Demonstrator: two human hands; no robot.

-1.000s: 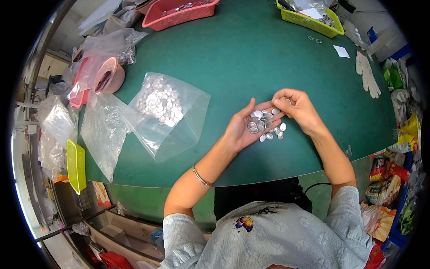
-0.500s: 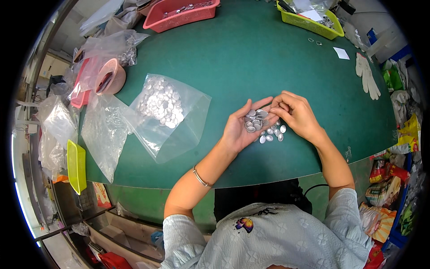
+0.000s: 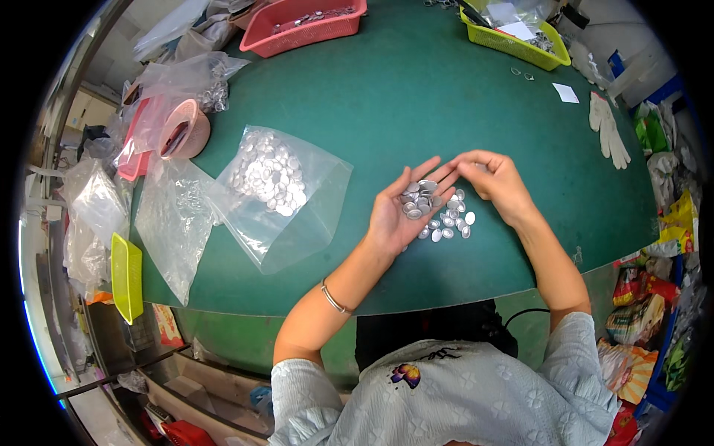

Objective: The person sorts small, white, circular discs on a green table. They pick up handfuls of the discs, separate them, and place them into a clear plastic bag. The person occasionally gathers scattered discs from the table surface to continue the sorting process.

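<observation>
My left hand [image 3: 388,220] is palm up, fingers stretched, bearing a small heap of silver oval metal pieces [image 3: 421,199]. Just to its right, my right hand [image 3: 497,182] pinches thumb and forefinger together by the left fingertips. Whatever is in that pinch is too small or hidden to make out. Below both hands, several loose silver oval pieces [image 3: 449,220] lie scattered on the green table [image 3: 357,97]. To the left, a clear plastic bag [image 3: 321,189] lies flat, with many of the same silver pieces in it.
A second clear bag [image 3: 177,238] overlaps the table's left side near a pink basket [image 3: 195,132]. At the back stand a red tray [image 3: 312,36] and a yellow-green basket [image 3: 513,50]. White gloves [image 3: 610,134] and a paper slip [image 3: 565,93] lie at right.
My right hand has shifted slightly up and right, apart from the heap. The left palm holds fewer pieces in view, and more loose ones show on the table beneath.
</observation>
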